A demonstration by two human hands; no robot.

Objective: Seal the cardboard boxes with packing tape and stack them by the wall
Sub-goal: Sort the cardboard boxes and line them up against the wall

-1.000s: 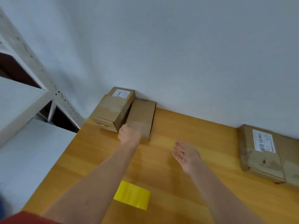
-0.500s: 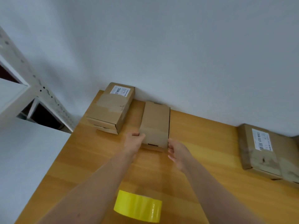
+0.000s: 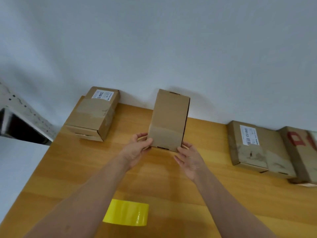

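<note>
Behind everything, wall [image 3: 171, 48]: plain white, running the whole width, with the table's far edge against it.
Table [image 3: 68, 169]: light wooden top that carries all the boxes and the tape.
Rack [image 3: 25, 115]: pale metal upright with holes, at the far left, beside the table's corner.
Flat labelled box [image 3: 247, 148]: far right by the wall, white barcode label on top; it touches a box with red print [image 3: 301, 152] that is cut off by the frame edge.
Taped box [image 3: 92, 114]: far left corner against the wall, white label and a tape band on top, apparently lying on a flatter box.
Plain cardboard box [image 3: 169, 117]: middle of the table, long axis towards the wall, well apart from the others; whether it is clear of the tabletop I cannot tell.
Yellow tape roll [image 3: 127, 213]: on the near table, between the forearms, untouched.
Left hand [image 3: 137, 150]: curled round the plain box's near left corner, thumb on top.
Right hand [image 3: 190, 160]: fingertips lightly bent, pinching the near right corner.
</note>
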